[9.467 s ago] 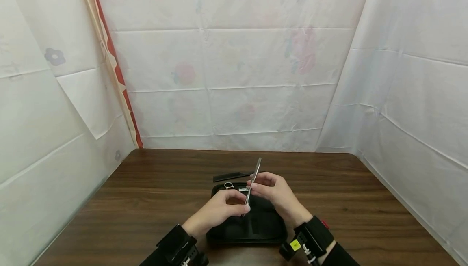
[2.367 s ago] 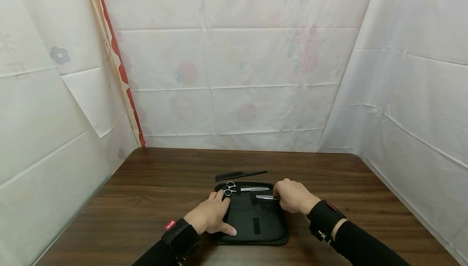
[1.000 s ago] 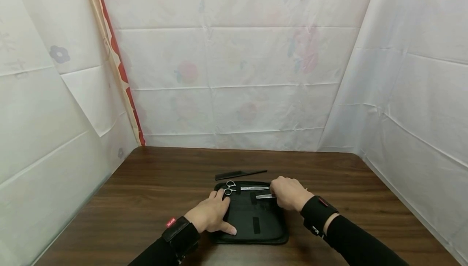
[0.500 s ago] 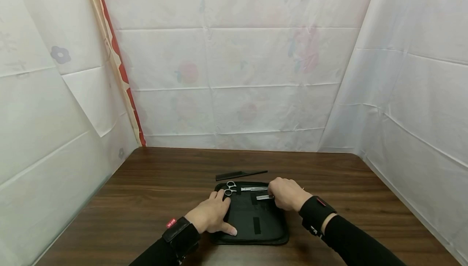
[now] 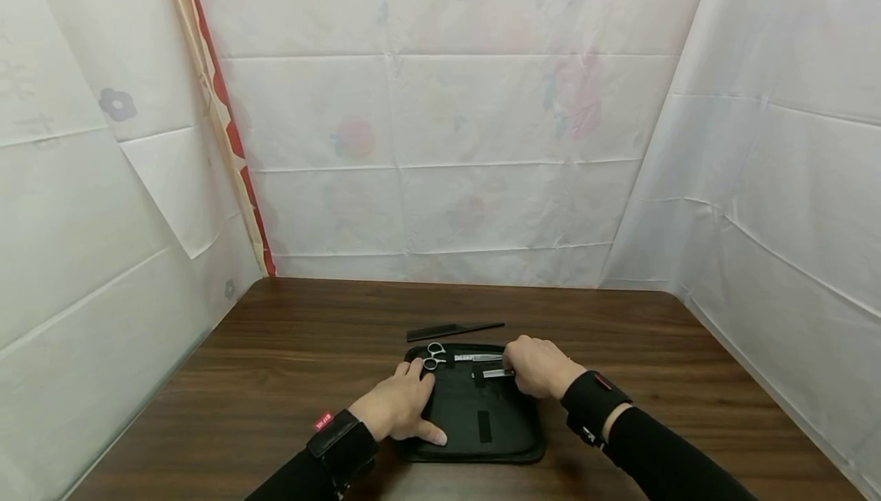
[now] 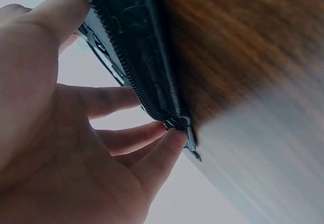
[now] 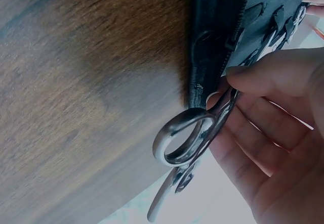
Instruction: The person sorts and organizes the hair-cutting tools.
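A black zippered case (image 5: 468,447) lies on the table between the hands. My right hand (image 5: 540,367) pinches a pair of scissors (image 5: 497,373) at the case's right edge, thumb on top. Their blade lies under a short black strap, and the tip shows on its left side. In the right wrist view the steel finger ring (image 7: 161,140) sticks out past the case's edge. My left hand (image 5: 399,403) rests spread on the case's left side, fingertips at its rim. Above the held pair, a second pair of scissors (image 5: 477,358) lies strapped in, rings to the left.
A black comb (image 5: 440,332) with a thin tail lies just behind the case. Another black strap (image 5: 485,426) sits lower on the case. White sheets (image 5: 440,203) hang around the brown wooden table (image 5: 310,348).
Earlier both hands held scissors up over the case. Since then my left hand settled on the case, and my right hand slid the blade leftward through the strap.
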{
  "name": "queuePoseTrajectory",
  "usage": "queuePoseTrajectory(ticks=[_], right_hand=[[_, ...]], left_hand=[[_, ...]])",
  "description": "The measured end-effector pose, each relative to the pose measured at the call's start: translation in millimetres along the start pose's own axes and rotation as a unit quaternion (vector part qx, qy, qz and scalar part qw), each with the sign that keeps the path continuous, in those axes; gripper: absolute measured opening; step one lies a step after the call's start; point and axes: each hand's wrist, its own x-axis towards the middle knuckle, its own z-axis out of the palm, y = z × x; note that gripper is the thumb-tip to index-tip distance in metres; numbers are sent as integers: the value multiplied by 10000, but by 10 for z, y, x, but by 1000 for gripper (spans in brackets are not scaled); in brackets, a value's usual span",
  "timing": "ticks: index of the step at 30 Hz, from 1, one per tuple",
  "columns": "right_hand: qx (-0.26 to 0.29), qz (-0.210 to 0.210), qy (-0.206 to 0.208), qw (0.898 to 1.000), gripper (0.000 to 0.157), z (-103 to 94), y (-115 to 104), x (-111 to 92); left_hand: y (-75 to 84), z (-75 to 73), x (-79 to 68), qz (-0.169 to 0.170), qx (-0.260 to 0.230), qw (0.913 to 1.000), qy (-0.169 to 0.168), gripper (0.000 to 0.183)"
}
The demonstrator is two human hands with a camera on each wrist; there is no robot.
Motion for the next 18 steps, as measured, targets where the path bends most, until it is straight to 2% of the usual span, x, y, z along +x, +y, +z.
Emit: queuePoseTrajectory(ticks=[18], right_hand=[[-151, -165, -47, 9997, 25, 9, -33, 13]], left_hand=[[24, -41, -29, -5, 16, 10000, -9, 95]])
